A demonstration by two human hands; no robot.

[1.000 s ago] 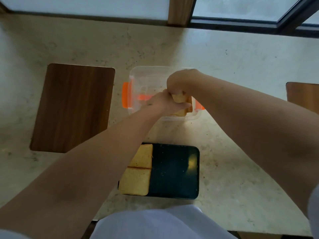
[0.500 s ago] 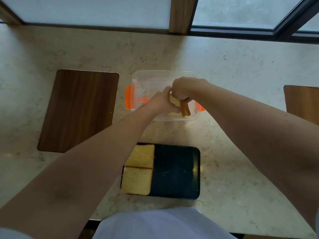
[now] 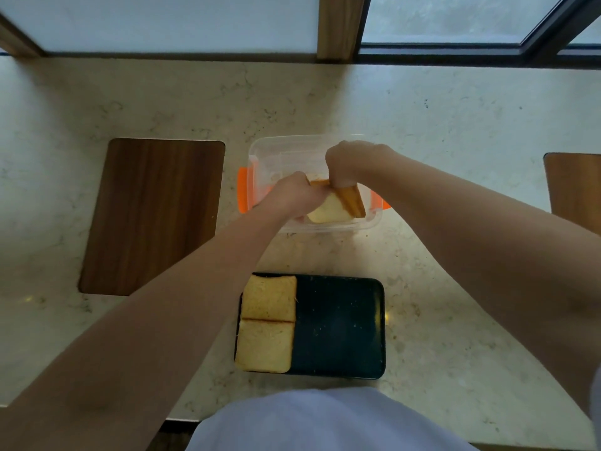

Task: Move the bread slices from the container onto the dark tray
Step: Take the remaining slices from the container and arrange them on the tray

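Observation:
A clear plastic container (image 3: 279,151) with orange clips stands on the counter beyond the dark tray (image 3: 341,327). Both hands are inside the container. My right hand (image 3: 351,161) pinches a bread slice (image 3: 353,198) by its brown crust, tilted on edge above the near wall. My left hand (image 3: 292,196) grips another pale slice (image 3: 328,211) beside it; the two slices touch. Two flat bread slices (image 3: 268,323) lie one behind the other on the tray's left half. The tray's right half is bare.
A dark wooden board (image 3: 153,213) lies on the marble counter (image 3: 455,141) to the left of the container. Another wooden board (image 3: 575,183) shows at the right edge. A window frame runs along the far edge. My pale clothing fills the bottom.
The slices in my hands have come up and tilted on edge, and more of the pale slice now shows. My right hand has lifted slightly.

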